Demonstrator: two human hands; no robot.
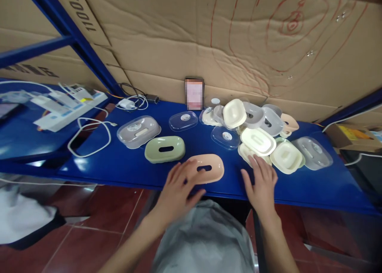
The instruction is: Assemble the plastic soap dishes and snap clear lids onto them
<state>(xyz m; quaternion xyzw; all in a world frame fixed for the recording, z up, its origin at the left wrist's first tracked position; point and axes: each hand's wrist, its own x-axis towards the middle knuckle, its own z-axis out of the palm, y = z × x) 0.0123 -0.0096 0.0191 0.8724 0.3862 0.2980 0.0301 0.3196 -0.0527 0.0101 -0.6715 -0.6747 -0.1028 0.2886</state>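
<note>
- Laid left hand (176,189) over left end of peach oval slotted tray (217,170), with fingers spread, loosely bent, thumb apart; couldn't tell how firmly pressed.
- Saw peach oval slotted tray near front edge of blue table (98,169), under left fingertips and reaching right of them.
- Held right hand (262,183) with fingers loosely extended, thumb well apart, tips at near edge of cream tray (245,153); couldn't tell if touching.
- Spotted brightly lit pale-yellow tray (258,145) just beyond right fingertips, overlapping cream tray.
- Noted pale-green tray (286,156) just right of right fingers; clear-lidded grey tray (316,155) farther right.
- Found jumbled pile beyond right fingers, including grey slotted tray (256,114).
- Logged green slotted tray (165,142) beyond left fingertips, slightly left; stickered clear lid (179,123) farther out.
- Marked second clear lid (221,139) beyond and between both hands.
- Listed phone (194,94) upright against cardboard (155,46), far beyond fingers; white power strip (59,117) well left of left fingers.
</note>
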